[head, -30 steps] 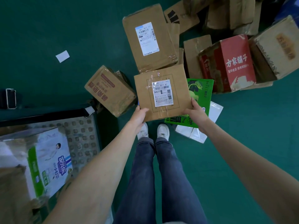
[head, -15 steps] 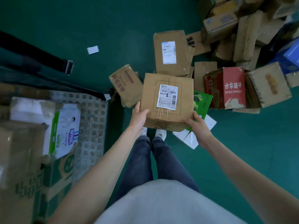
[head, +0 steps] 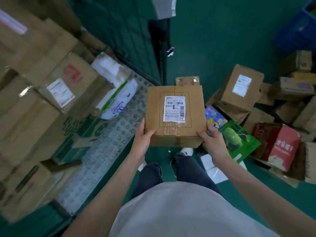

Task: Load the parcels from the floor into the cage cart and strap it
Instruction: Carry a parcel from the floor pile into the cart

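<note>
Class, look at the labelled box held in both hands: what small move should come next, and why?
Probably swing the box left over the cart floor and set it down: both the left hand and right hand grip it, and bare studded floor shows beside the stacked parcels.

Matt brown cardboard parcel (head: 175, 115) (glossy clear tape), studded metal cart floor (head: 109, 144); glossy green packet (head: 239, 137)

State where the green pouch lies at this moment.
In the head view, the green pouch lies on the floor at the right, between a blue printed packet and the red box.
</note>
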